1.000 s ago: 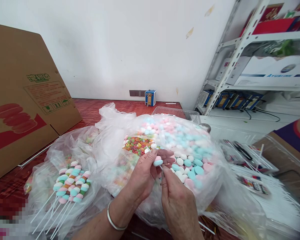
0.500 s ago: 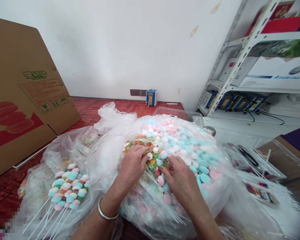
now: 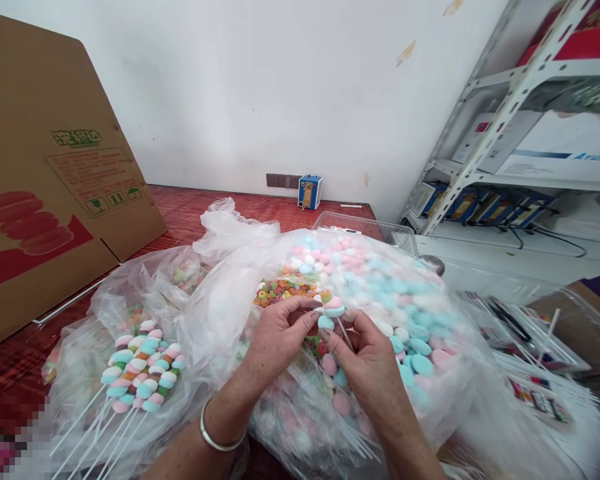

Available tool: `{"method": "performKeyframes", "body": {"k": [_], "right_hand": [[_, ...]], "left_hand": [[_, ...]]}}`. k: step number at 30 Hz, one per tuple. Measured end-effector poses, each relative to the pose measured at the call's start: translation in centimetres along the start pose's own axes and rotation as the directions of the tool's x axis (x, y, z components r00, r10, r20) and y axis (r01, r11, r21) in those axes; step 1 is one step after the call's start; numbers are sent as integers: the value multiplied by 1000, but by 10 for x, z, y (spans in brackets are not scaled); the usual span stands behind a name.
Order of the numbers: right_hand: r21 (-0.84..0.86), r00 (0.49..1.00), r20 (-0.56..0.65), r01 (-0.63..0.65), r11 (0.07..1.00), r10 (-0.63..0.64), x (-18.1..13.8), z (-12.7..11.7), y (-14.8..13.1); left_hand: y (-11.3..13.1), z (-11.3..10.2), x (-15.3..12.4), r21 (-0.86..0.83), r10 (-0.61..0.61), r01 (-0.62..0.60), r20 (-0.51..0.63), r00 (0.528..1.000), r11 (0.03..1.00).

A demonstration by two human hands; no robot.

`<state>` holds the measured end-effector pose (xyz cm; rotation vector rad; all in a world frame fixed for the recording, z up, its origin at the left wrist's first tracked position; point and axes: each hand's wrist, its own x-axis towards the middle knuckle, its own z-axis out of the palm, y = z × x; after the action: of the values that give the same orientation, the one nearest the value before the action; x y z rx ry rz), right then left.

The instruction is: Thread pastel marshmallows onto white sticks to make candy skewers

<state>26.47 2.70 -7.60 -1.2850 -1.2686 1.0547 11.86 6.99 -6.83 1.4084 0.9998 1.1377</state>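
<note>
My right hand (image 3: 367, 347) grips a thin white stick threaded with a blue and pink marshmallow and an orange-green gummy ring, a candy skewer (image 3: 333, 305). Close beside it, my left hand (image 3: 285, 330) has thumb and forefinger pinched at a small white marshmallow, mostly covered by the fingertips. Both hands are over a large clear plastic bag (image 3: 220, 287). Pink, white and blue marshmallows (image 3: 420, 347) fill its right side, and colourful gummy rings (image 3: 285, 290) lie in its left part. Finished-looking candy skewers (image 3: 143, 367) rest in a bundle on plastic at the left.
A tall cardboard box (image 3: 65, 160) stands at left on the red wooden table (image 3: 195, 193). A small blue device (image 3: 310, 192) is by the wall sockets. Behind the bag is a clear plastic tray (image 3: 393, 233). White shelving (image 3: 485, 147) and cluttered trays (image 3: 530, 333) occupy the right.
My hands have come closer together, and the candy skewer is now raised and more upright between them. My left hand has shifted right. The view has turned slightly left.
</note>
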Motion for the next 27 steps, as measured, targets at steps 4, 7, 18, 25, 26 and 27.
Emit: {"method": "performKeyframes", "body": {"k": [4, 7, 18, 25, 26, 27], "right_hand": [[62, 998, -52, 22, 998, -19, -1, 4, 0], [18, 995, -87, 41, 999, -40, -1, 6, 1], [157, 996, -62, -48, 986, 58, -12, 4, -1], [158, 994, -100, -20, 987, 36, -9, 8, 1], [147, 994, -100, -30, 989, 45, -9, 8, 1], [125, 993, -103, -39, 991, 52, -11, 8, 0]], "left_hand": [[6, 3, -4, -93, -50, 53, 37, 998, 994], [4, 5, -6, -190, -67, 90, 124, 990, 978], [-5, 4, -1, -263, -111, 128, 80, 991, 956], [-4, 6, -8, -340, -96, 170, 223, 970, 925], [-4, 7, -8, -337, -102, 170, 210, 972, 926], [-4, 8, -7, -326, -111, 167, 184, 977, 931]]}}
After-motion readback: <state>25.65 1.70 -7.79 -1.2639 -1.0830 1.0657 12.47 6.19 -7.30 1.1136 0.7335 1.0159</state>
